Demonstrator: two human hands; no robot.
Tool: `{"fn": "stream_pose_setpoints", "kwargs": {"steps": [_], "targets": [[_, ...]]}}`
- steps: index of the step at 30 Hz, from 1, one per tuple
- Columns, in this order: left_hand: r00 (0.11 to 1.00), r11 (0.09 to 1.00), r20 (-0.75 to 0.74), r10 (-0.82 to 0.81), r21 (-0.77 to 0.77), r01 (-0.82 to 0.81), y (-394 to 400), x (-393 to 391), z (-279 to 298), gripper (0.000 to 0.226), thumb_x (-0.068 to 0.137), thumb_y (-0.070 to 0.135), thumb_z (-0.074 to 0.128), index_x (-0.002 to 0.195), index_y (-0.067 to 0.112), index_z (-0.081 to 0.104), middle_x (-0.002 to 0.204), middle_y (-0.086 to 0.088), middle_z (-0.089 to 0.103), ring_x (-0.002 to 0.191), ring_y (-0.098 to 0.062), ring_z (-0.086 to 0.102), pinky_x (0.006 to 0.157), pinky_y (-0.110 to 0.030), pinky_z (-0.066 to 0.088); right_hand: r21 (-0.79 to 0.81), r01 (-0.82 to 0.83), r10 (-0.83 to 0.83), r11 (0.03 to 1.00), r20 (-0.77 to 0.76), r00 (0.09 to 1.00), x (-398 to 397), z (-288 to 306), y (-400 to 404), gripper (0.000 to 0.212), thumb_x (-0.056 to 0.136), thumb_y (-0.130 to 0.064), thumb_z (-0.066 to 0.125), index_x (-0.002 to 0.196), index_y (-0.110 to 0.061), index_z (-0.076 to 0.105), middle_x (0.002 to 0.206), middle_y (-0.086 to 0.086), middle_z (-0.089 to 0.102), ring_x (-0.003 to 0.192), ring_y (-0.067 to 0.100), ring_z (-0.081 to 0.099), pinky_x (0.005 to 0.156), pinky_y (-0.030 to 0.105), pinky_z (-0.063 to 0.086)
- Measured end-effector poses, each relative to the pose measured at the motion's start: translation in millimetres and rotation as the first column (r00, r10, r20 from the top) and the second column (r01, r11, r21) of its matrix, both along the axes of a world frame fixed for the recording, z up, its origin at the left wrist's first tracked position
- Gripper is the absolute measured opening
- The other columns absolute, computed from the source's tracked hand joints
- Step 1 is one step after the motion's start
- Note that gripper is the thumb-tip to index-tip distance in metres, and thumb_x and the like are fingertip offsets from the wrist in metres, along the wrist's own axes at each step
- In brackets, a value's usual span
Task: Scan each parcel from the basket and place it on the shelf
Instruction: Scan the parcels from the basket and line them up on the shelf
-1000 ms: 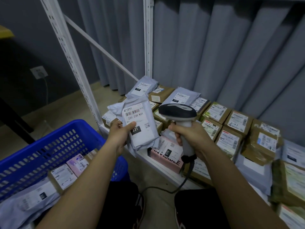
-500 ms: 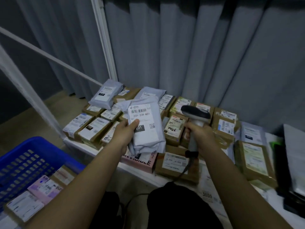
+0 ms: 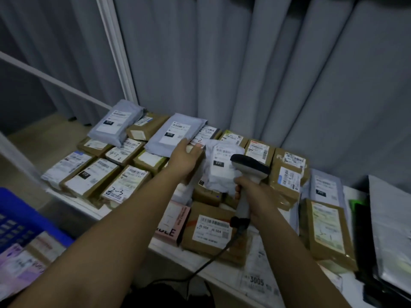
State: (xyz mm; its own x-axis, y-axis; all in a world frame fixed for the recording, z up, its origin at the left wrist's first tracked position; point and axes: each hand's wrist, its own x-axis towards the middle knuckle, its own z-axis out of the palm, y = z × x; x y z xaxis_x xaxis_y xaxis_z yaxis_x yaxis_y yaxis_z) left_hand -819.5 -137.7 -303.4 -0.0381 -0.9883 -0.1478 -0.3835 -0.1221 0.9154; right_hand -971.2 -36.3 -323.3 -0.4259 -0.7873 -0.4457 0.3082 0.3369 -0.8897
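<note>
Left hand point(image 3: 185, 157) flat, fingers straight, touching white parcel point(image 3: 222, 168) on shelf pile; parcel label blurred. Right hand point(image 3: 252, 193) clenched round scanner point(image 3: 249, 172) handle. Blue basket point(image 3: 20, 218) cut off at left edge.

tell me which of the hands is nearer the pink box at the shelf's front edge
Right. The right hand grips the scanner just up and right of the pink box; the left hand reaches farther back, beside the white 231 parcel.

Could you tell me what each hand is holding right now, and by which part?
The right hand grips the barcode scanner by its handle. The left hand holds nothing; it lies open beside the white 231 parcel.
</note>
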Motion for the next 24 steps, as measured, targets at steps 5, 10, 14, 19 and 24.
{"fn": "stream_pose_setpoints", "kwargs": {"steps": [5,10,14,19,24], "targets": [[1.0,1.0,-0.018,0.002,0.021,-0.002,28.7,40.5,-3.2,0.049,0.098,0.033,0.05,0.142,0.014,0.041,0.144,-0.006,0.045,0.126,-0.023,0.047,0.097,-0.032,0.041,-0.009,-0.063,0.063,0.998,-0.042,0.997,34.4,13.4,13.1,0.016,0.085,-0.006,0.064,0.07,-0.008,0.059,0.057,0.006,0.055,0.055,0.018,0.051,0.058,0.031,0.044],[0.994,0.995,-0.085,0.063,0.084,-0.055,70.7,102.6,22.1,0.033,0.097,0.026,0.052,0.128,0.016,0.051,0.109,-0.008,0.065,0.085,-0.017,0.059,0.066,-0.028,0.045,-0.059,-0.173,0.171,0.983,-0.05,0.984,84.9,47.8,26.6,0.015,0.086,-0.007,0.062,0.071,-0.007,0.058,0.058,0.007,0.055,0.051,0.016,0.05,0.052,0.026,0.043],[0.978,0.99,-0.162,0.136,0.064,-0.127,104.0,164.4,54.4,0.032,0.095,0.018,0.054,0.127,0.012,0.052,0.107,-0.008,0.066,0.088,-0.016,0.061,0.074,-0.028,0.044,-0.138,-0.277,0.266,0.951,-0.091,0.96,137.5,78.5,40.5,0.017,0.084,-0.007,0.063,0.068,-0.009,0.057,0.056,0.004,0.055,0.053,0.017,0.05,0.055,0.029,0.043],[0.924,0.964,-0.276,0.265,0.069,-0.256,158.8,253.6,75.7,0.02,0.097,0.013,0.051,0.116,0.019,0.053,0.091,0.002,0.067,0.08,-0.01,0.063,0.073,-0.025,0.044,-0.174,-0.435,0.398,0.884,-0.211,0.893,224.5,106.1,59.9,0.01,0.085,-0.01,0.062,0.076,-0.01,0.058,0.066,0.006,0.058,0.054,0.016,0.053,0.061,0.032,0.046],[0.82,0.884,-0.33,0.467,0.175,-0.433,225.6,353.4,46.5,0.021,0.098,0.011,0.05,0.117,0.017,0.054,0.09,0.001,0.066,0.082,-0.014,0.062,0.076,-0.029,0.045,-0.171,-0.647,0.554,0.743,-0.387,0.738,323.3,103.5,88.0,0.003,0.082,-0.012,0.063,0.083,-0.011,0.061,0.066,0.003,0.06,0.055,0.016,0.054,0.056,0.029,0.044]]}}
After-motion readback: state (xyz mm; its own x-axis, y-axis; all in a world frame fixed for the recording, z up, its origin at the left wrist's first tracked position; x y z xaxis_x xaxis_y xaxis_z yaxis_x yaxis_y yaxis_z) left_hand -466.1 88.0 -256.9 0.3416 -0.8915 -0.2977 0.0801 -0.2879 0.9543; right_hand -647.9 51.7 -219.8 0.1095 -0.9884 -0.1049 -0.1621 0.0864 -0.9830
